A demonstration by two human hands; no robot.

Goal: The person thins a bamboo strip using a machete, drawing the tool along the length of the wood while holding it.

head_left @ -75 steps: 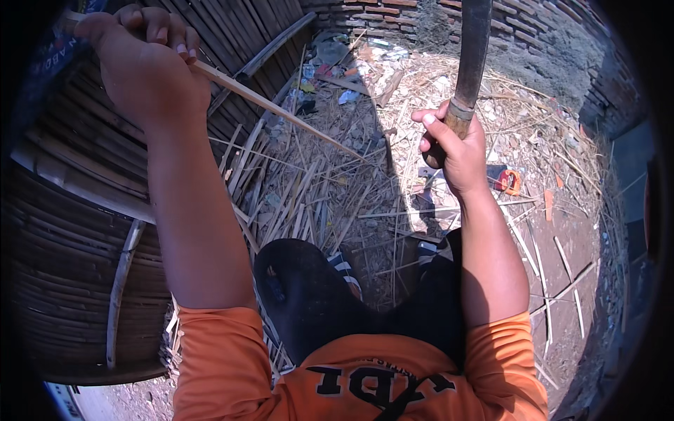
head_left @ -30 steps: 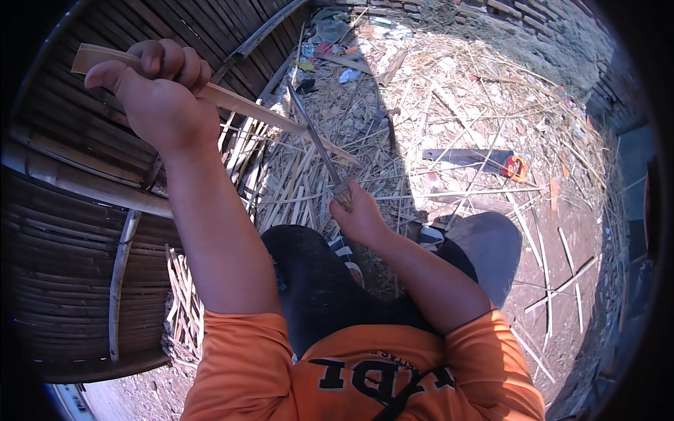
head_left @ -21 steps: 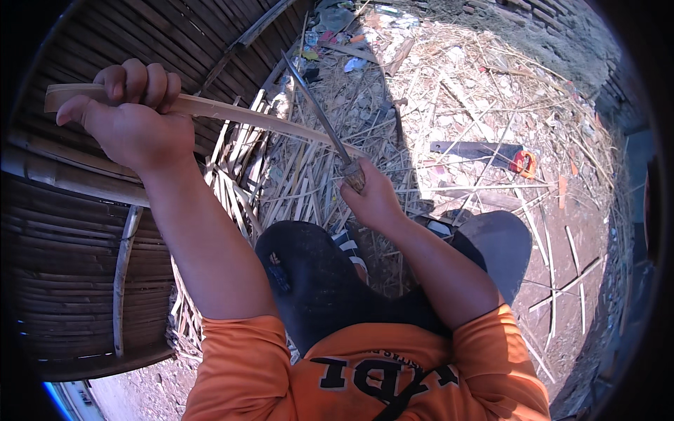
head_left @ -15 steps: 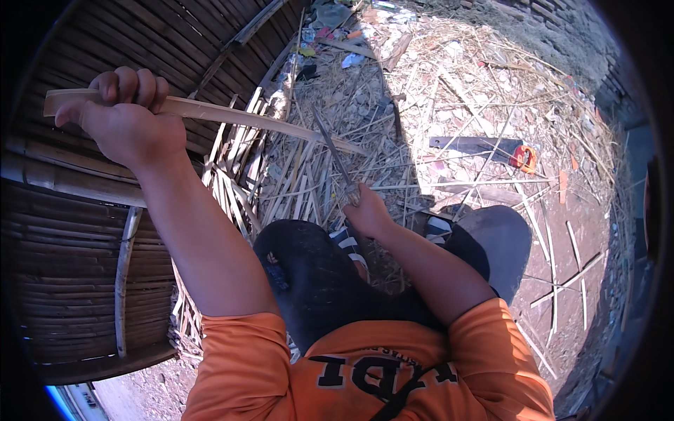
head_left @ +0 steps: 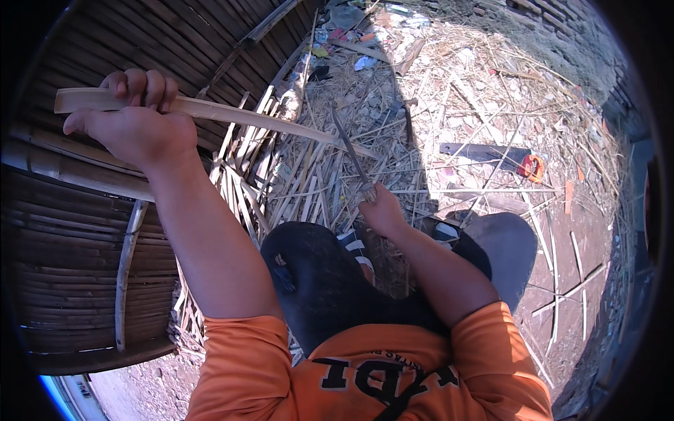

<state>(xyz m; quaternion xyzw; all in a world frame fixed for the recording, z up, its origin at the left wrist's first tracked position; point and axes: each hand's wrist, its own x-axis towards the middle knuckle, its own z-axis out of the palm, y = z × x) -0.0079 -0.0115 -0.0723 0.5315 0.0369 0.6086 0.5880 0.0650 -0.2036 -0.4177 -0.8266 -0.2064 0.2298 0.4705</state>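
My left hand [head_left: 144, 126] is raised at the left, its fingers wrapped round a long pale bamboo strip [head_left: 246, 118]. One wide end of the strip juts out past my thumb. Its other end slopes down to the right, narrowing over the ground litter. My right hand [head_left: 384, 212] is low between my knees, closed on the handle of a knife [head_left: 347, 142] with a long dark blade. The blade points up and away and crosses the strip near its thin far end. Whether the edge bites into the strip cannot be made out.
A handsaw [head_left: 486, 151] with an orange-red handle lies on the sunlit ground at the right. Split bamboo slats [head_left: 242, 186] are heaped beside the bamboo wall [head_left: 77, 259] on my left. Shavings and scraps cover the ground ahead. A brick wall [head_left: 562, 31] stands at the far right.
The whole view has shifted slightly to the right and down in the picture. Both hands keep their grips, and the blade still crosses the strip near its far end.
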